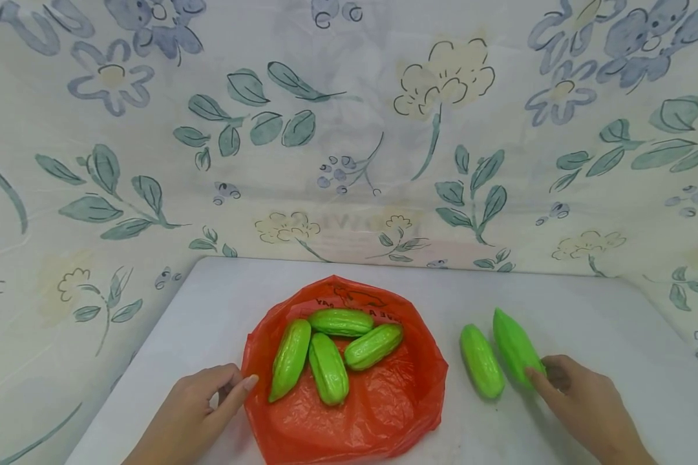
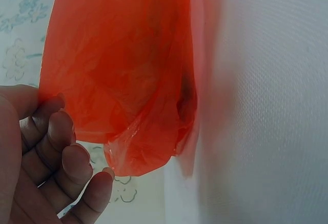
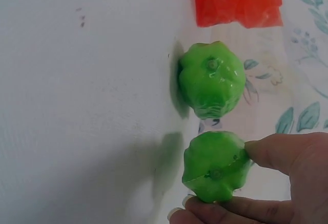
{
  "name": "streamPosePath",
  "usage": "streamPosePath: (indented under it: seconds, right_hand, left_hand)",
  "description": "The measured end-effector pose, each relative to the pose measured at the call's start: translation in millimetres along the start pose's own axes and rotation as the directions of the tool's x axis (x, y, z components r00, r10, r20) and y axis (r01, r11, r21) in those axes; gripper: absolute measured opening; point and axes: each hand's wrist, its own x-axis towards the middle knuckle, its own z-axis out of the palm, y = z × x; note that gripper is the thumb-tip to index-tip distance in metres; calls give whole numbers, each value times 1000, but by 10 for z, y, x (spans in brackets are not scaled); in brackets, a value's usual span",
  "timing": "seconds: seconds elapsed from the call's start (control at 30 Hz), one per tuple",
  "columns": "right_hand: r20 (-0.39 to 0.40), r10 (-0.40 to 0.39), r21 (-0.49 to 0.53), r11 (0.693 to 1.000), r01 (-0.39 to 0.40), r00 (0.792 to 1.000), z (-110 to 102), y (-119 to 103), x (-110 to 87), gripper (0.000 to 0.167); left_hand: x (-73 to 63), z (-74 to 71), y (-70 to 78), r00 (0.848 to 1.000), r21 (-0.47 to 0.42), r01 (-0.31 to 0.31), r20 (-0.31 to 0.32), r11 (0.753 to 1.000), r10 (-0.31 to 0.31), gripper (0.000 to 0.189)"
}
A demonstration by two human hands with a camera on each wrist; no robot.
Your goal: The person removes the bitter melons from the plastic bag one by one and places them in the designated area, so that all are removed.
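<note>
Leftmost, the left hand (image 1: 202, 402) pinches the near-left rim of the red bag (image 1: 349, 429) between thumb and finger; the bag lies just to that hand's right, mouth open, between the two hands and nearer the left one; inside it four gourds (image 1: 329, 369) lie toward the far and left parts, while the bag's bare floor shows on the side nearer the person; between the bag and the right hand lies the free gourd (image 1: 481, 361), resting on the table (image 1: 628, 336), its long axis slanting from far left to near right; rightmost, the right hand (image 1: 581, 403) pinches the near end of the held gourd (image 1: 513, 349), thumb on one side and fingers on the other; that gourd points away and leftward from the hand, roughly parallel to its neighbour and just beside it; the bag's opening therefore lies leftward of the right hand, past the free gourd.
</note>
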Motion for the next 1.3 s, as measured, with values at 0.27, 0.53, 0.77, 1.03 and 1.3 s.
streamPosePath:
  seconds: [0.27,0.53,0.77,1.03,1.3]
  right_hand:
    - [7,-3,-13,1000,3,1000,22,44,20,83]
    - [11,-1,-19,1000,1,1000,66,72,30,83]
    - [-10,-16,-13,1000,16,1000,85,75,37,81]
    - [-50,-44,-23,999,43,998,94,80,13,81]
    - [-45,-28,-6,1000,28,999,101,81,16,86]
  left_hand:
    - [13,-2,15,999,6,29,21,1000,-29,24]
    - [13,-4,16,997,10,61,38,998,-61,24]
    - [-2,-13,21,999,-2,36,18,999,-36,23]
    - [-2,-7,20,999,7,33,-10,999,-33,22]
    - [3,3,-5,1000,9,19,-12,1000,-19,22]
